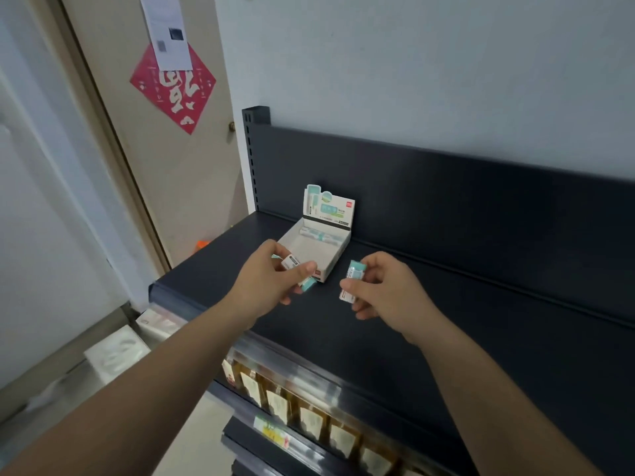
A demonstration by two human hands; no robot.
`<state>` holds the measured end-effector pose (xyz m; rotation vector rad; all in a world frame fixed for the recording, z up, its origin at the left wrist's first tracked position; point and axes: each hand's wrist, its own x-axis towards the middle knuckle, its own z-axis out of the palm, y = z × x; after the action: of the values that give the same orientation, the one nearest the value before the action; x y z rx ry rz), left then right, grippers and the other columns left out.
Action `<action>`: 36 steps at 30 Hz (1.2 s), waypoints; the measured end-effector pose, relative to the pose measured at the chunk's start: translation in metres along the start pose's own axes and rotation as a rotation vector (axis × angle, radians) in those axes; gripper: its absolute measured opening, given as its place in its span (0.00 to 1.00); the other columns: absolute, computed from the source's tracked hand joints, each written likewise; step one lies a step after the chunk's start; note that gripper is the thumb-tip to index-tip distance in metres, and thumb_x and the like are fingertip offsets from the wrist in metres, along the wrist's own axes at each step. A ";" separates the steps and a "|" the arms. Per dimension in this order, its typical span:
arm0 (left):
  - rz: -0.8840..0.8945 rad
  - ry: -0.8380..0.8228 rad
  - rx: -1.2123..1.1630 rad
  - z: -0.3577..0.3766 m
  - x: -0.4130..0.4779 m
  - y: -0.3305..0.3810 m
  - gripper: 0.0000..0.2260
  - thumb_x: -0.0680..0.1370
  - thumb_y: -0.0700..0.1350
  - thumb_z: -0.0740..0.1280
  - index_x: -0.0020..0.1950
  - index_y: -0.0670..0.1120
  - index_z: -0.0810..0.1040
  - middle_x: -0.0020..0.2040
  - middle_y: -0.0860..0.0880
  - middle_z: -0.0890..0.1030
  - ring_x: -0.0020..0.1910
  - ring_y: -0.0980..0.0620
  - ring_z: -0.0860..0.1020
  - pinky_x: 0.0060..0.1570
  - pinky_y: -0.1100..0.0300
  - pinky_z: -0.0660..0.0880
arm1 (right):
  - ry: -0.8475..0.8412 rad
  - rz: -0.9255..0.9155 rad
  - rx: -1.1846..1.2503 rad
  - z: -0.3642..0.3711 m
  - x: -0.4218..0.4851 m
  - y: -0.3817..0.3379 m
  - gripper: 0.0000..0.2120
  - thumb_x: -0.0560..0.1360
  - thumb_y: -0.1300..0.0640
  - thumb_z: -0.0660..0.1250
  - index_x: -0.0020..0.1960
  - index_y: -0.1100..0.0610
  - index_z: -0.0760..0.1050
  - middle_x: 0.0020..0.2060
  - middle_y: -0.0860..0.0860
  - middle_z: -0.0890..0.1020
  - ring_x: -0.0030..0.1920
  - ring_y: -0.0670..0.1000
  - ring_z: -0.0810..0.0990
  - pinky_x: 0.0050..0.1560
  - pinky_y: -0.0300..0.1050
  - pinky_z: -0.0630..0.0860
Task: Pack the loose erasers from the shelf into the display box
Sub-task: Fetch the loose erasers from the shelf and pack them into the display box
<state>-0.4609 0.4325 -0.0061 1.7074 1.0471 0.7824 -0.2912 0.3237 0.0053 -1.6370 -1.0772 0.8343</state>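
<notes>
dark metal shelf [446,321] spans centre and right of frame, carrying a white cardboard display box [330,269] holding only a back row of erasers [321,235]. left hand [271,274] pinches a white-and-teal wrapped eraser [291,262], right hand [386,292] a second eraser [355,270], just below the box, not yet packed.

Soft, even indoor light is spread over the scene, rather dim, and its source is not seen. The dark shelf [464,338] is rendered almost flat, with a faint grey sheen caught along its back panel [446,187]. Print on the display box [328,209] is left soft and unreadable. The door frame [113,159] is bowed by the wide lens. Heavy blur is noted at the lower left, and the packets [311,422] under the shelf are smeared.
</notes>
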 end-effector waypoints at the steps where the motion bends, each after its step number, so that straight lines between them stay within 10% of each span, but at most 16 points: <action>1: 0.002 0.019 0.005 -0.002 0.005 -0.001 0.21 0.72 0.54 0.73 0.52 0.41 0.69 0.40 0.44 0.83 0.28 0.56 0.79 0.26 0.64 0.74 | -0.004 -0.013 0.004 0.003 0.005 -0.001 0.12 0.73 0.60 0.73 0.52 0.55 0.73 0.37 0.55 0.80 0.33 0.52 0.81 0.35 0.48 0.82; 7: 0.007 -0.092 -0.098 -0.016 0.048 0.000 0.08 0.77 0.48 0.69 0.51 0.44 0.78 0.41 0.45 0.79 0.34 0.54 0.79 0.34 0.61 0.78 | 0.017 -0.040 -0.065 0.002 0.037 -0.004 0.08 0.75 0.61 0.69 0.52 0.51 0.77 0.32 0.51 0.79 0.30 0.48 0.79 0.32 0.39 0.78; 19: -0.006 -0.315 -0.041 -0.037 0.130 -0.016 0.15 0.72 0.36 0.72 0.57 0.49 0.80 0.50 0.49 0.84 0.50 0.53 0.83 0.49 0.61 0.80 | 0.223 0.171 0.068 0.013 0.096 0.006 0.10 0.73 0.64 0.70 0.50 0.54 0.74 0.45 0.54 0.82 0.39 0.51 0.85 0.48 0.50 0.83; 31: 0.404 -0.465 0.301 -0.040 0.214 -0.034 0.11 0.68 0.51 0.78 0.44 0.55 0.78 0.48 0.55 0.82 0.46 0.55 0.80 0.47 0.49 0.79 | 0.448 0.116 -0.138 0.062 0.129 0.007 0.07 0.72 0.56 0.73 0.48 0.49 0.78 0.46 0.44 0.81 0.46 0.42 0.80 0.39 0.33 0.73; 36: 0.528 -0.387 0.413 -0.020 0.228 -0.046 0.11 0.68 0.56 0.75 0.47 0.57 0.80 0.49 0.60 0.76 0.51 0.55 0.73 0.55 0.51 0.68 | 0.514 0.149 -0.388 0.080 0.135 0.020 0.09 0.70 0.50 0.75 0.47 0.45 0.77 0.45 0.39 0.79 0.49 0.44 0.77 0.53 0.45 0.75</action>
<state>-0.3941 0.6542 -0.0333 2.4261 0.5085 0.5331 -0.3068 0.4738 -0.0419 -2.1265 -0.7844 0.2651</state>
